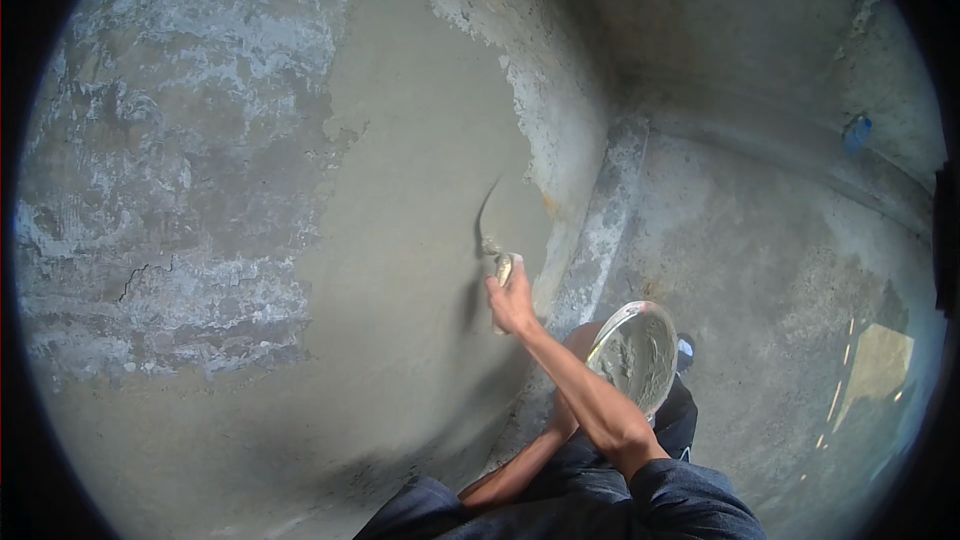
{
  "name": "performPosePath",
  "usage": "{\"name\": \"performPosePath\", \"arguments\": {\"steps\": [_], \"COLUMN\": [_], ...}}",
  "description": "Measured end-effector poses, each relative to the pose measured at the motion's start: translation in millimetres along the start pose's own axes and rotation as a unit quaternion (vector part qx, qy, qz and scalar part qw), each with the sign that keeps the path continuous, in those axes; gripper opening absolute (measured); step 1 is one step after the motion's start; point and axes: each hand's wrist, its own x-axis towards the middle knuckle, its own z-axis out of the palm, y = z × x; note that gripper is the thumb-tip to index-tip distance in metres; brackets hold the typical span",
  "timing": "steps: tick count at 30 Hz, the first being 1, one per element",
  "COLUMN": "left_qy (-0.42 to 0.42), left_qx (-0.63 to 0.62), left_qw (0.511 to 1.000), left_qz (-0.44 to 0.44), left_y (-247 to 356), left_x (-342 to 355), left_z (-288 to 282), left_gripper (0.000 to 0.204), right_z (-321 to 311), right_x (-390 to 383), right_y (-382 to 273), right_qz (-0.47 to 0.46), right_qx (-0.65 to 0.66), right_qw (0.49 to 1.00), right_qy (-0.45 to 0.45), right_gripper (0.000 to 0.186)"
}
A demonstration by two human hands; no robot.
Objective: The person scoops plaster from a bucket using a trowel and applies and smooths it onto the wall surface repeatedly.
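At 4 o'clock, bucket [611,324]: grey mortar [635,356] inside, clinging to sides.
Right hand [512,302]: clenched round trowel [504,268], forearm [585,386] slanting toward 11.
Trowel: near centre, pointing to 12 over wall [410,180].
Left forearm [518,470]: at 6; left hand obscured, grip cannot be told.

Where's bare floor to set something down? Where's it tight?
Floor right of the bucket and dark-clad leg, up to the bright patch and blue object. Tight: between wall and bucket, where forearms cross and the right hand grips a trowel.
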Motion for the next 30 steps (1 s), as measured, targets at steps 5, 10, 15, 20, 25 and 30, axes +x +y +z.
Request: {"name": "performPosePath", "arguments": {"steps": [5,10,15,20,25,30], "left_qy": [0.181,0.119,0.134,0.073,0.149,0.121], "left_qx": [0.236,0.277,0.218,0.238,0.289,0.257], "left_qw": [0.953,0.946,0.964,0.968,0.935,0.937], "left_qz": [-0.066,-0.116,0.066,-0.042,-0.14,-0.202], "left_y": [-22,57,-43,-17,64,70], "left_x": [22,25,6,7,24,29], "left_z": [1,20,1,7,18,5], "left_gripper": [0.059,0.044,0.063,0.049,0.055,0.061], "right_z": [24,9,5,13,41,40], "right_x": [-61,-71,-25,-15,-82,-100], "right_y": [-46,-50,-18,-24,-87,-76], "right_qz": [-0.141,-0.187,-0.032,-0.042,-0.139,-0.234], "right_qx": [-0.126,-0.142,-0.028,-0.02,-0.096,-0.071], "right_qw": [0.975,0.959,0.999,0.999,0.971,0.961], "right_qy": [-0.12,-0.159,-0.02,0.013,-0.169,-0.13], "right_gripper": [0.049,0.051,0.048,0.045,0.051,0.049]}}
